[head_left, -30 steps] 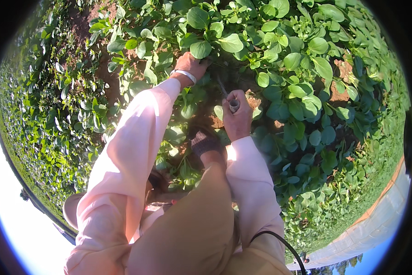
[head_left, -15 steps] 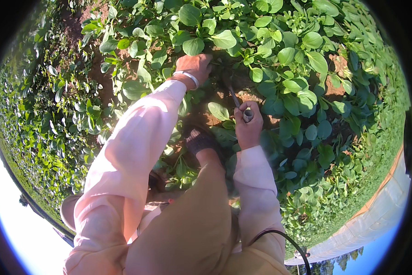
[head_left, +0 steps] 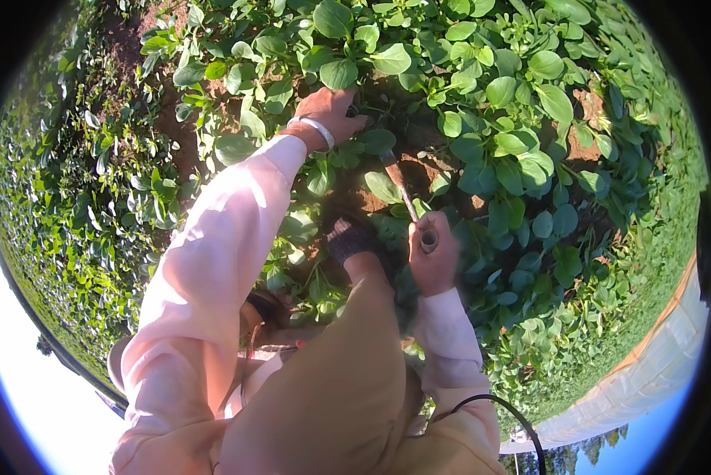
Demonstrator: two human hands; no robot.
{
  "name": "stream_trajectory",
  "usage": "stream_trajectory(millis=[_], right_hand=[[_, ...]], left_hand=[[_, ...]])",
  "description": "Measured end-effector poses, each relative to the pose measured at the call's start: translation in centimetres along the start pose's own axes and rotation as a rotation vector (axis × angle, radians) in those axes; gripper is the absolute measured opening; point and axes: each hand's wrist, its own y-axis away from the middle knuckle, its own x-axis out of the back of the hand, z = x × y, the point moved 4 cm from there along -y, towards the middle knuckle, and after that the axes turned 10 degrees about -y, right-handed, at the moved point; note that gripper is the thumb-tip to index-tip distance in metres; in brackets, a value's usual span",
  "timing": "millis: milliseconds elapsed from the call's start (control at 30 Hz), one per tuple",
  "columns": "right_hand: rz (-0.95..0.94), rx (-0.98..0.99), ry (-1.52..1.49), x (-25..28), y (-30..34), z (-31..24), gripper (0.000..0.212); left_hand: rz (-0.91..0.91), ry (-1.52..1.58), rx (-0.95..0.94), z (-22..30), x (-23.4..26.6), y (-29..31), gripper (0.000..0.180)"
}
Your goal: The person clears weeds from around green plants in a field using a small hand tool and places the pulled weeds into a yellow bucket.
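Note:
My left hand (head_left: 328, 115), with a white band (head_left: 317, 129) at its wrist, reaches in among broad-leaved green plants (head_left: 338, 74). Its thumb points right and stands a little off the other fingers, whose tips are hidden by leaves and shade. In my right hand (head_left: 435, 255) is a trowel-like hand tool (head_left: 395, 172) with a narrow, rusty metal blade. My fingers wrap its handle, and the handle's round end faces up. The blade slants forward and left over brown soil, close to a loose-looking pale leaf (head_left: 382, 188).
Leafy plants (head_left: 522, 142) grow thickly ahead and to the right, smaller ones (head_left: 94, 206) to the left. My foot in a dark sock or shoe (head_left: 347, 237) stands among them. A black cable (head_left: 522, 427) loops by my right sleeve. Pale sheeting (head_left: 656, 364) runs along the far right.
My right hand has drawn back toward me, and the tool's blade now shows more fully. My left hand has shifted slightly left, its thumb now more apart from the fingers.

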Motion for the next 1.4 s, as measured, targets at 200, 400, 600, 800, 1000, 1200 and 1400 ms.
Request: stream_trajectory(millis=[200,400,600,800,1000,1200,1400], right_hand=[[0.045,-0.029,0.007,-3.8,-3.1,0.7,0.019],[0.077,-0.09,-0.109,-2.3,-2.8,0.7,0.016],[0.173,-0.034,0.004,3.1,2.7,-0.8,0.013],[0.262,-0.087,0.032,3.8,1.7,1.6,0.013],[0.313,-0.142,-0.127,3.8,0.8,3.9,0.013],[0.244,-0.005,0.114,4.8,1.3,1.6,0.014],[0.276,-0.122,-0.07,5.3,0.8,3.3,0.014]], left_hand=[[0.083,-0.318,-0.128,3.5,-2.2,0.6,0.039],[0.081,-0.235,-0.097,2.2,-3.6,-0.7,0.028],[0.245,0.525,-0.024,-2.8,-1.4,-0.7,0.031],[0.344,0.241,-0.134,2.6,-0.9,0.7,0.022],[0.299,-0.02,-0.284,7.5,-2.4,1.1,0.021],[0.08,-0.117,-0.208,11.4,-6.5,0.0,0.067],[0.054,-0.079,-0.079,10.3,-9.6,-2.5,0.034]])
